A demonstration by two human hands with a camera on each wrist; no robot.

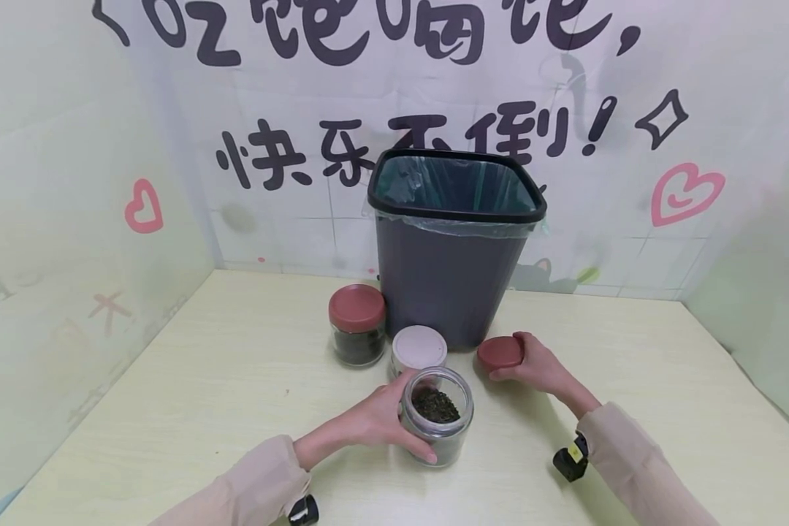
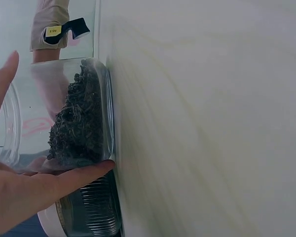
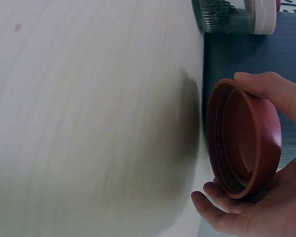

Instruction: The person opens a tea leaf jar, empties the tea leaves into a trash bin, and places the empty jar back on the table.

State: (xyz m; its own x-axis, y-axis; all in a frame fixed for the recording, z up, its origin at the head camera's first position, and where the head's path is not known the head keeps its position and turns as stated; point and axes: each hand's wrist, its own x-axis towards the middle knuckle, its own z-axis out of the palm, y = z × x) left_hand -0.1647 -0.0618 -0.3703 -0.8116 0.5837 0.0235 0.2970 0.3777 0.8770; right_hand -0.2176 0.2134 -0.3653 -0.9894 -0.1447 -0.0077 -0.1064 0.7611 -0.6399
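Note:
An uncapped glass jar (image 1: 459, 437) of dark dried leaves (image 1: 436, 405), which look like loose tea, stands on the table in front. My left hand (image 1: 376, 418) grips it from the left side, thumb and fingers spread around the glass. In the left wrist view the leaves (image 2: 79, 121) fill the lower part of the jar. To the right, my right hand (image 1: 538, 367) holds a red-brown lid (image 1: 499, 352) by its rim. The right wrist view shows the hollow underside of that lid (image 3: 239, 140), held close over the table, with its shadow beside it.
A dark waste bin (image 1: 443, 277) with a clear liner stands at the back, near the patterned wall covering. Before it are a white-lidded jar (image 1: 419, 345), right behind the uncapped jar, and a red-lidded jar (image 1: 358, 329) with dark contents to the left.

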